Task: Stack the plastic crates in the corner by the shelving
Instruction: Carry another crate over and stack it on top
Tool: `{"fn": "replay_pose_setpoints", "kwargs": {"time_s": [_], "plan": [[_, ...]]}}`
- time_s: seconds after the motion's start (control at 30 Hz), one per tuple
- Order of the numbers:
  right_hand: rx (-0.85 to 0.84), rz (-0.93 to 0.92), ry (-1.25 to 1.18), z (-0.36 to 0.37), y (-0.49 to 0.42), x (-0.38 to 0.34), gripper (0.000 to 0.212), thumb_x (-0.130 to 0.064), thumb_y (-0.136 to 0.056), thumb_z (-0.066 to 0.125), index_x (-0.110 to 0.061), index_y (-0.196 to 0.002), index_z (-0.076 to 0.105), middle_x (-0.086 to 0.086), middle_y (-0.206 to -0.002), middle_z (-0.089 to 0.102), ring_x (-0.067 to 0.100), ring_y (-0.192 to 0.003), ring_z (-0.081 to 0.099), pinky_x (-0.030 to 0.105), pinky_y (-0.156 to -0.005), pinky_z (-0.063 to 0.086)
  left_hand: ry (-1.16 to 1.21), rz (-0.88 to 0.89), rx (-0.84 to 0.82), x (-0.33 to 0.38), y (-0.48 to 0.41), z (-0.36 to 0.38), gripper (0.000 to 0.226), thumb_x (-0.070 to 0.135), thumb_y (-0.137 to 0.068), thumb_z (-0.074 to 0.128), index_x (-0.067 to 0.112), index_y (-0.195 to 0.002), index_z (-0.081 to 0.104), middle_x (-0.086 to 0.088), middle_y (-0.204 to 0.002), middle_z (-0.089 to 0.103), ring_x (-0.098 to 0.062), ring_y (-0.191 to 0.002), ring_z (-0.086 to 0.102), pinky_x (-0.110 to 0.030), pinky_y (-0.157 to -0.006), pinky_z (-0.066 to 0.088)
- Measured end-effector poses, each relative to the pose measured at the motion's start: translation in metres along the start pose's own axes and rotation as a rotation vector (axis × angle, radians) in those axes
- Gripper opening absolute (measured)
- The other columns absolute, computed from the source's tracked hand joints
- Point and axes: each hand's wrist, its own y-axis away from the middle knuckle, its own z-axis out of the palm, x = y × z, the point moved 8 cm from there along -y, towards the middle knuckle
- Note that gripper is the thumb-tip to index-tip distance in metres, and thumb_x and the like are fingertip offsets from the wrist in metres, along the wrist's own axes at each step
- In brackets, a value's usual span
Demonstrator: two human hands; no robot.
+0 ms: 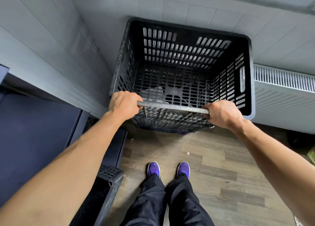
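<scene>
A black slotted plastic crate point(184, 55) stands in the corner against the grey panelled walls, its open top facing me and nothing inside. It seems to rest on another crate whose lower edge point(170, 128) shows beneath it. My left hand point(124, 104) grips the left end of the crate's near rim. My right hand point(221, 113) grips the right end of the same rim. A second black crate point(109, 176) stands on the floor at the lower left, mostly hidden by my left forearm.
Dark blue shelving or cabinet point(34, 132) runs along the left side. A white radiator point(283, 89) sits on the right wall beside the crate. My feet in purple shoes point(168, 169) stand on the wood-look floor, a step back from the stack.
</scene>
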Motion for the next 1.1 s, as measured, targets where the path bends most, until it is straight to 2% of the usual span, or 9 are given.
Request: {"fn": "replay_pose_setpoints", "kwargs": {"time_s": [0.27, 0.43, 0.57, 0.63, 0.7, 0.77, 0.83, 0.93, 1.1], "plan": [[-0.011, 0.023, -0.001, 0.001, -0.004, 0.000, 0.021, -0.033, -0.091, 0.051, -0.031, -0.098, 0.070, -0.012, -0.059, 0.048, 0.020, -0.060, 0.051, 0.026, -0.060, 0.039, -0.006, 0.026, 0.037, -0.006, -0.006, 0.002, 0.017, 0.039, -0.085, 0.060, 0.041, -0.097, 0.071, 0.005, -0.071, 0.067, -0.020, -0.067, 0.056, -0.029, -0.063, 0.043], [-0.016, 0.097, 0.002, 0.008, 0.000, 0.001, 0.018, -0.023, -0.093, 0.052, -0.028, -0.097, 0.069, -0.013, -0.056, 0.045, 0.019, -0.059, 0.053, 0.027, -0.060, 0.040, 0.008, 0.031, 0.012, -0.005, -0.003, 0.004, 0.024, 0.044, -0.084, 0.058, 0.043, -0.106, 0.068, 0.007, -0.077, 0.070, -0.019, -0.074, 0.063, -0.028, -0.066, 0.046], [0.009, 0.205, 0.002, 0.017, 0.000, 0.007, 0.012, -0.018, -0.090, 0.057, -0.022, -0.091, 0.069, -0.004, -0.064, 0.055, 0.022, -0.061, 0.055, 0.026, -0.058, 0.038, 0.083, 0.023, 0.048, -0.002, 0.002, 0.003, 0.034, 0.041, -0.082, 0.063, 0.042, -0.116, 0.066, 0.008, -0.091, 0.073, -0.019, -0.093, 0.065, -0.032, -0.084, 0.045], [0.011, 0.240, -0.008, 0.020, 0.001, 0.007, 0.009, -0.017, -0.087, 0.059, -0.022, -0.086, 0.066, 0.000, -0.071, 0.059, 0.025, -0.070, 0.061, 0.027, -0.061, 0.040, 0.130, 0.050, 0.115, 0.003, 0.011, 0.003, 0.037, 0.040, -0.081, 0.066, 0.038, -0.118, 0.066, 0.009, -0.104, 0.071, -0.018, -0.106, 0.060, -0.038, -0.097, 0.038], [-0.001, 0.267, -0.019, 0.021, 0.004, 0.007, 0.009, -0.014, -0.084, 0.059, -0.022, -0.082, 0.061, 0.004, -0.079, 0.065, 0.027, -0.082, 0.067, 0.028, -0.064, 0.043, 0.155, 0.062, 0.150, 0.011, 0.022, 0.004, 0.044, 0.043, -0.081, 0.066, 0.035, -0.124, 0.060, 0.010, -0.119, 0.064, -0.018, -0.117, 0.052, -0.039, -0.102, 0.031], [-0.017, 0.272, -0.012, 0.021, 0.007, 0.006, 0.009, -0.016, -0.084, 0.059, -0.020, -0.089, 0.064, 0.004, -0.086, 0.068, 0.027, -0.088, 0.068, 0.029, -0.066, 0.046, 0.161, 0.068, 0.142, 0.019, 0.033, 0.005, 0.052, 0.045, -0.083, 0.063, 0.031, -0.132, 0.052, 0.009, -0.130, 0.056, -0.017, -0.125, 0.044, -0.038, -0.106, 0.025], [-0.018, 0.240, -0.001, 0.018, 0.010, 0.002, 0.022, -0.024, -0.085, 0.061, -0.024, -0.106, 0.066, 0.003, -0.095, 0.071, 0.027, -0.091, 0.068, 0.031, -0.068, 0.049, 0.165, 0.076, 0.111, 0.026, 0.043, 0.005, 0.059, 0.043, -0.085, 0.061, 0.028, -0.140, 0.043, 0.007, -0.140, 0.046, -0.018, -0.136, 0.033, -0.039, -0.114, 0.016], [0.006, 0.157, 0.015, 0.013, 0.020, -0.010, 0.048, -0.031, -0.086, 0.063, -0.030, -0.132, 0.051, 0.003, -0.109, 0.070, 0.027, -0.097, 0.067, 0.034, -0.073, 0.055, 0.211, 0.050, 0.053, 0.031, 0.057, 0.004, 0.067, 0.037, -0.091, 0.059, 0.026, -0.150, 0.029, 0.004, -0.156, 0.028, -0.018, -0.148, 0.014, -0.042, -0.121, 0.001], [0.091, 0.041, 0.010, 0.001, 0.049, -0.037, 0.070, -0.031, -0.088, 0.064, -0.022, -0.149, 0.032, 0.009, -0.124, 0.061, 0.031, -0.112, 0.058, 0.041, -0.087, 0.053, 0.320, -0.010, 0.028, 0.044, 0.088, -0.004, 0.068, 0.030, -0.095, 0.056, 0.025, -0.153, 0.022, 0.000, -0.162, 0.014, -0.018, -0.150, 0.008, -0.041, -0.121, 0.008]]}}
